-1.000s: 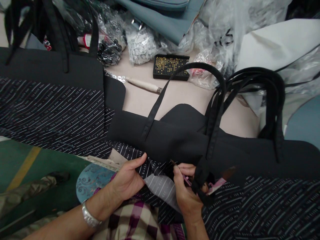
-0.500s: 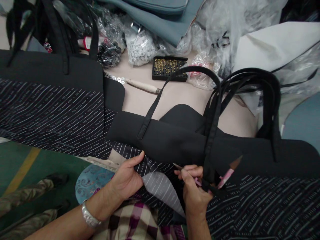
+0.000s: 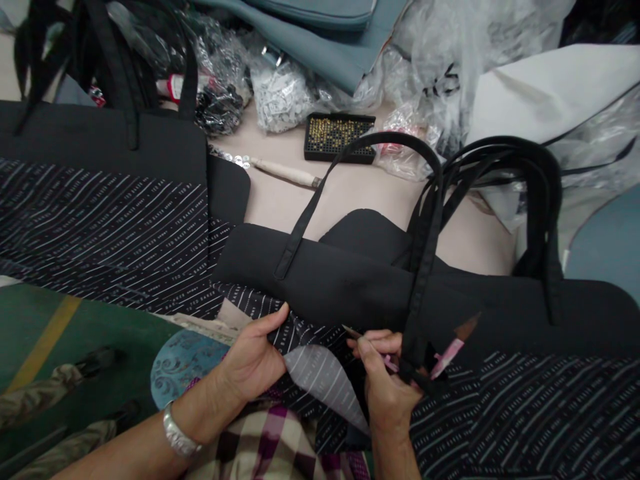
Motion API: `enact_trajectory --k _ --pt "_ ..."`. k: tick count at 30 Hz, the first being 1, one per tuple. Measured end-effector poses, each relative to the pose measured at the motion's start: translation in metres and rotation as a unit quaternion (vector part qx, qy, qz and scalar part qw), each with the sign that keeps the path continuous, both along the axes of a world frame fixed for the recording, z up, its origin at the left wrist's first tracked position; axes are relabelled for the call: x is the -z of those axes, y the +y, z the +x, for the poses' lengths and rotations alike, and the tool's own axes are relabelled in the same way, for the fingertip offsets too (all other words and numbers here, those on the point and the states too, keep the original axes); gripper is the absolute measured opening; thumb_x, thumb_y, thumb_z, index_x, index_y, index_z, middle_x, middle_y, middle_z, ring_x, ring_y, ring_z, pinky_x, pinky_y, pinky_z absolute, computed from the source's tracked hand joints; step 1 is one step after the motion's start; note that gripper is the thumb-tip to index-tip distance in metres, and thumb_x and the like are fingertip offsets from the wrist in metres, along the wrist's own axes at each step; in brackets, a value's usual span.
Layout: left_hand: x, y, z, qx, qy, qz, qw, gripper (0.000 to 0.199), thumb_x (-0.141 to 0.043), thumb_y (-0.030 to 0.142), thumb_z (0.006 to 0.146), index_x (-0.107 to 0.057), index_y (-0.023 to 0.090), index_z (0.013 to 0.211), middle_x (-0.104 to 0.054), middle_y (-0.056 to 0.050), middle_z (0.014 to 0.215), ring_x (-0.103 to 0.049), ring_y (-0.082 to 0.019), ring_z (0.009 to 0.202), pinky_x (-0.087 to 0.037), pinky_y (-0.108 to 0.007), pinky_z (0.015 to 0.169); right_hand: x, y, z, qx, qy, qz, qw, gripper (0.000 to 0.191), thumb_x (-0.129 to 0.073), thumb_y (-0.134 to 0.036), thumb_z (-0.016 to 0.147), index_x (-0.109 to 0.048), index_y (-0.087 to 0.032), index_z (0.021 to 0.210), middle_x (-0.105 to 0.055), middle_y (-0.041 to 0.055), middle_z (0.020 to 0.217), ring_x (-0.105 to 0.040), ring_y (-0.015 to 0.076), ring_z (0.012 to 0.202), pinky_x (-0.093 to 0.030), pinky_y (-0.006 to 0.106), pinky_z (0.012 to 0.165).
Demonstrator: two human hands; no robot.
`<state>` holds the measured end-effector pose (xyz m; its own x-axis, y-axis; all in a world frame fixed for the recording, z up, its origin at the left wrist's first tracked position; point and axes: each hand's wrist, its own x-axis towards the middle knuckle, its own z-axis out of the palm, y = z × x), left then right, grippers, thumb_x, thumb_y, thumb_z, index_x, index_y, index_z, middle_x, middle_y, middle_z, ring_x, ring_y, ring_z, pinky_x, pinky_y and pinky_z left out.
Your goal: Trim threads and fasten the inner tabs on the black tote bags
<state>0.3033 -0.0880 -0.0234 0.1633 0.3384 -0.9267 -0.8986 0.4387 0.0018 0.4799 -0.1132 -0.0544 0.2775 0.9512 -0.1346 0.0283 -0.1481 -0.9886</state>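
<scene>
Bag (image 3: 340, 280), black, before the person; left hand (image 3: 255, 360) pinching its striped cloth (image 3: 313, 333). Right hand (image 3: 387, 383), fingers closed around a pink tool (image 3: 389, 363), now slightly farther from the left, apparently leaving the pale flap (image 3: 325, 377) more exposed.

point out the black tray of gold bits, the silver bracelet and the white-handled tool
black tray (image 3: 340, 156): head view, front wall
silver bracelet (image 3: 176, 435): head view, middle of the band
white-handled tool (image 3: 285, 172): head view, middle of the handle
</scene>
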Motion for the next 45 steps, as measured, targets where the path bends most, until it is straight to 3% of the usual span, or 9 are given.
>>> enact_trajectory --k 6,12,19,26,34,45 --pt "0.003 -0.004 -0.002 0.001 -0.001 0.0 1.0 0.041 -0.051 0.013 0.095 -0.06 0.008 0.134 -0.077 -0.014 0.106 -0.071 -0.029 0.105 -0.045 -0.049 0.11 -0.002 0.0 -0.001 -0.022 -0.065 -0.006 0.998 0.016 -0.073 -0.016 0.083 -0.062 -0.019 0.073 -0.064 -0.0007 0.075 -0.065 0.0149 0.066 -0.059 0.029 0.057" --pt "0.007 -0.008 -0.003 0.016 -0.037 0.047 0.998 0.041 -0.051 0.012 0.094 -0.061 0.01 0.134 -0.078 -0.013 0.104 -0.072 -0.028 0.104 -0.043 -0.048 0.112 -0.006 0.005 -0.009 -0.051 -0.158 0.041 0.985 0.015 -0.073 -0.017 0.084 -0.064 -0.019 0.072 -0.067 0.0009 0.073 -0.067 0.0145 0.067 -0.057 0.026 0.059" --pt "0.015 -0.018 -0.002 0.028 -0.079 0.107 0.991 0.038 -0.062 0.019 0.088 -0.068 0.007 0.124 -0.076 -0.018 0.106 -0.069 -0.034 0.11 -0.042 -0.051 0.111 0.01 0.007 0.002 -0.098 -0.152 0.085 0.98 0.008 -0.076 -0.025 0.083 -0.074 -0.02 0.077 -0.074 0.0042 0.074 -0.069 0.0174 0.063 -0.057 0.026 0.054" --pt "0.011 -0.015 -0.012 -0.015 -0.057 0.086 0.995 0.039 -0.06 0.017 0.09 -0.065 0.008 0.128 -0.077 -0.016 0.103 -0.07 -0.032 0.107 -0.045 -0.051 0.109 -0.001 0.009 -0.009 -0.045 -0.084 0.04 0.995 0.018 -0.076 -0.022 0.081 -0.066 -0.018 0.066 -0.066 0.0011 0.065 -0.068 0.0176 0.063 -0.06 0.029 0.054" --pt "0.005 -0.008 -0.012 -0.03 -0.008 0.011 0.999 0.036 -0.049 0.015 0.096 -0.064 0.007 0.128 -0.078 -0.014 0.099 -0.072 -0.029 0.103 -0.047 -0.051 0.108 0.004 0.003 -0.011 -0.03 -0.004 0.004 1.0 0.017 -0.073 -0.018 0.082 -0.062 -0.019 0.071 -0.063 -0.0013 0.07 -0.065 0.0163 0.068 -0.062 0.034 0.06" --pt "0.002 -0.003 -0.01 -0.031 0.011 -0.005 0.999 0.041 -0.048 0.013 0.096 -0.058 0.01 0.136 -0.077 -0.014 0.107 -0.073 -0.028 0.102 -0.049 -0.051 0.106 -0.002 0.004 -0.009 -0.057 -0.059 -0.005 0.997 0.016 -0.072 -0.019 0.084 -0.062 -0.019 0.072 -0.065 0.0007 0.072 -0.066 0.0174 0.07 -0.058 0.032 0.061"
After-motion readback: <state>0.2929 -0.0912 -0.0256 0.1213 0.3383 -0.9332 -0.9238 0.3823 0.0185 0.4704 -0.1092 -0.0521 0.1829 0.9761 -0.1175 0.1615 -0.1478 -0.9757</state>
